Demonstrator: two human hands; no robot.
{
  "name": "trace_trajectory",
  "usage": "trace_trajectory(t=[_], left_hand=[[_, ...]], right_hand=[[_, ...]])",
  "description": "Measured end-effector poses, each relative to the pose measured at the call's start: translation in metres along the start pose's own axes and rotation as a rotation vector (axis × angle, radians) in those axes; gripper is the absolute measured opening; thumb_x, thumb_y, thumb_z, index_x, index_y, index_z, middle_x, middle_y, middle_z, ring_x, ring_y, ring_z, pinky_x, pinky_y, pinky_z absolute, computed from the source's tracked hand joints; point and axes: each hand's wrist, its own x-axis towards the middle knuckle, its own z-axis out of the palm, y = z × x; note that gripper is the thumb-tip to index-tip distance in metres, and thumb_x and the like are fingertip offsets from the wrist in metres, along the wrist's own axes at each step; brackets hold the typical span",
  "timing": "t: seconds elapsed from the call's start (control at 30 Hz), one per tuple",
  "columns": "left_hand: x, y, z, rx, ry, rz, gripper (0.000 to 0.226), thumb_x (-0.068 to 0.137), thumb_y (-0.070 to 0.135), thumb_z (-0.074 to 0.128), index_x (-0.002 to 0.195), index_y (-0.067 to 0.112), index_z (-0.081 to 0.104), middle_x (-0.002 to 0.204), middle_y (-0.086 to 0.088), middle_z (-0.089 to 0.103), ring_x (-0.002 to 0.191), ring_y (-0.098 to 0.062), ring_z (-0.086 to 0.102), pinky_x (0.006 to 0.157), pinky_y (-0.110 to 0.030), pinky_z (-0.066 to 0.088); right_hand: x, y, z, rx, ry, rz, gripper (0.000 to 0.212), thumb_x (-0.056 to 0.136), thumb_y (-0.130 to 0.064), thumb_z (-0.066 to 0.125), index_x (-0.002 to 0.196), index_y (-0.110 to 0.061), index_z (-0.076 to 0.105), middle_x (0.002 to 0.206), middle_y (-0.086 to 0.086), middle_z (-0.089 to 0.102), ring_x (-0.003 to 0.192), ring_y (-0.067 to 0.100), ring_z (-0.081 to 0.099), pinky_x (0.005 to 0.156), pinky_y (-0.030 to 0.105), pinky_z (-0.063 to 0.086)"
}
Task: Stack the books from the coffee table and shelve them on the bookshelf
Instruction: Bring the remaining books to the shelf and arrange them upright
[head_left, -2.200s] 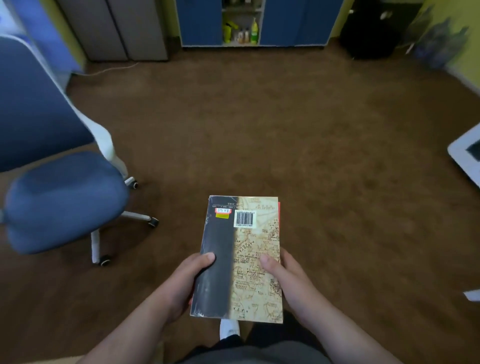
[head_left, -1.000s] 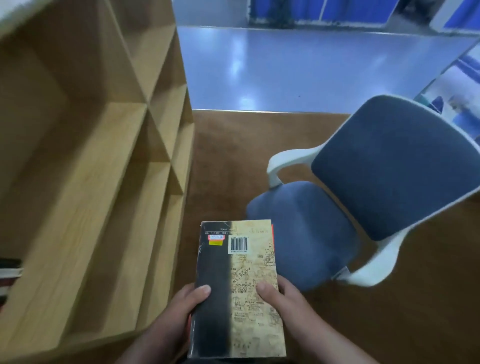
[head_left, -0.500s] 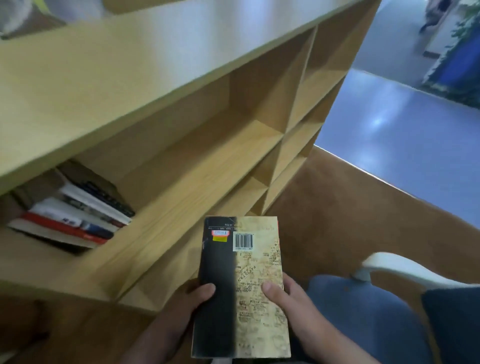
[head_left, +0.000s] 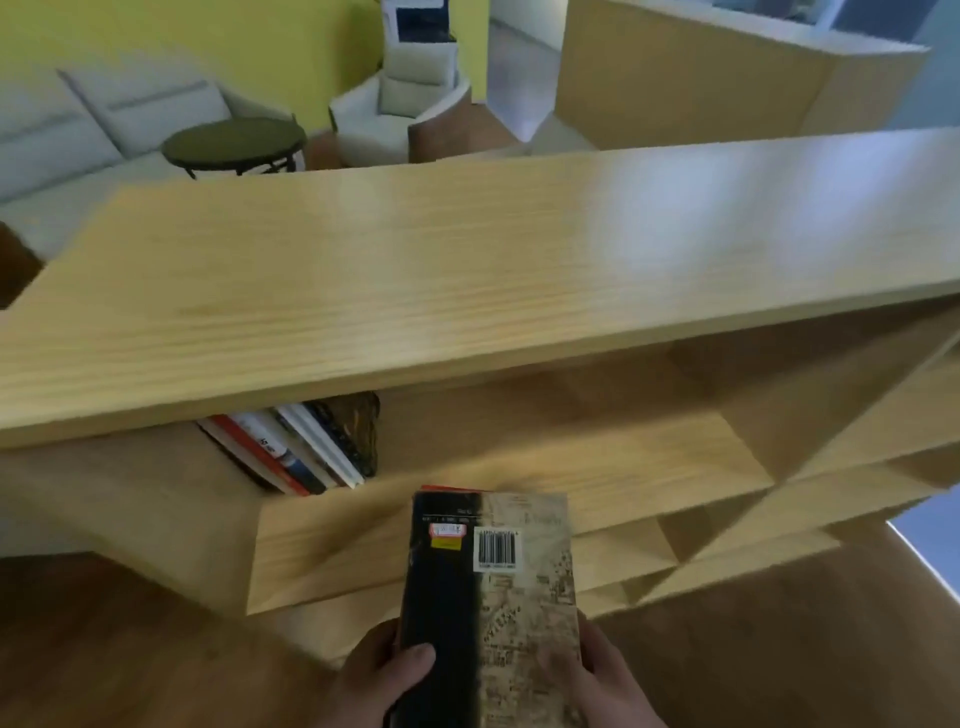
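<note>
While held: the stack of books (head_left: 493, 597) sits flat, back cover up, in front of the wooden bookshelf (head_left: 467, 270).
Left hand (head_left: 379, 675): grips the stack's left edge, thumb on top.
Right hand (head_left: 597, 675): grips the right edge.
Shelved books (head_left: 296, 447): leaning in the upper left compartment.

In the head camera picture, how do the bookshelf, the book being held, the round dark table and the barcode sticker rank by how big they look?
1. bookshelf
2. held book
3. round dark table
4. barcode sticker

The book only looks bigger than the table because it is close to the camera; the table stands far back.
</note>
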Motion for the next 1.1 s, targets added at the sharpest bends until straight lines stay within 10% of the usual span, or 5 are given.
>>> trace_trajectory(t=[0.17, 0.33, 0.63, 0.93, 1.1], left_hand=[[0.026, 0.018, -0.005, 0.144, -0.041, 0.22, 0.108, 0.054, 0.054, 0.082, 0.142, 0.008, 0.04, 0.137, -0.013, 0.057, 0.132, -0.031, 0.05, 0.116, -0.051, 0.034], [0.074, 0.026, -0.016, 0.062, 0.007, 0.41, 0.114, 0.036, 0.057, 0.096, 0.135, 0.024, 0.05, 0.13, -0.009, 0.066, 0.124, -0.028, 0.06, 0.113, -0.054, 0.038], [0.169, 0.046, -0.034, -0.04, 0.077, 0.699, 0.073, 0.044, 0.033, 0.087, 0.114, 0.031, 0.067, 0.102, -0.001, 0.078, 0.092, -0.022, 0.076, 0.068, -0.034, 0.061], [0.205, 0.056, -0.052, 0.187, 0.023, 0.943, 0.082, 0.05, 0.048, 0.093, 0.125, 0.041, 0.06, 0.121, -0.005, 0.072, 0.11, -0.026, 0.07, 0.088, -0.042, 0.058], [0.191, 0.04, -0.049, 0.202, 0.055, 0.895, 0.07, 0.056, 0.029, 0.087, 0.121, 0.041, 0.065, 0.122, -0.007, 0.072, 0.111, -0.032, 0.068, 0.09, -0.049, 0.057]], right_hand=[[0.05, -0.021, -0.003, -0.092, 0.029, -0.087, 0.061, 0.073, -0.039, 0.084, 0.127, -0.018, 0.067, 0.107, 0.002, 0.079, 0.107, 0.023, 0.071, 0.102, 0.047, 0.051], [0.108, -0.051, -0.003, -0.156, -0.112, -0.222, 0.085, 0.047, -0.043, 0.081, 0.128, -0.024, 0.061, 0.108, -0.01, 0.079, 0.096, 0.004, 0.074, 0.07, 0.014, 0.056], [0.208, -0.051, -0.006, -0.173, -0.108, -0.548, 0.07, 0.047, -0.073, 0.087, 0.106, -0.049, 0.057, 0.112, -0.02, 0.069, 0.117, 0.015, 0.062, 0.104, 0.044, 0.047], [0.284, -0.038, -0.013, -0.323, -0.153, -0.978, 0.088, 0.061, -0.062, 0.073, 0.139, -0.031, 0.046, 0.117, -0.004, 0.073, 0.105, 0.014, 0.072, 0.09, 0.049, 0.058], [0.285, -0.032, -0.013, -0.362, -0.169, -1.042, 0.082, 0.066, -0.05, 0.074, 0.139, -0.051, 0.036, 0.116, -0.021, 0.067, 0.106, -0.002, 0.066, 0.09, 0.035, 0.055]])
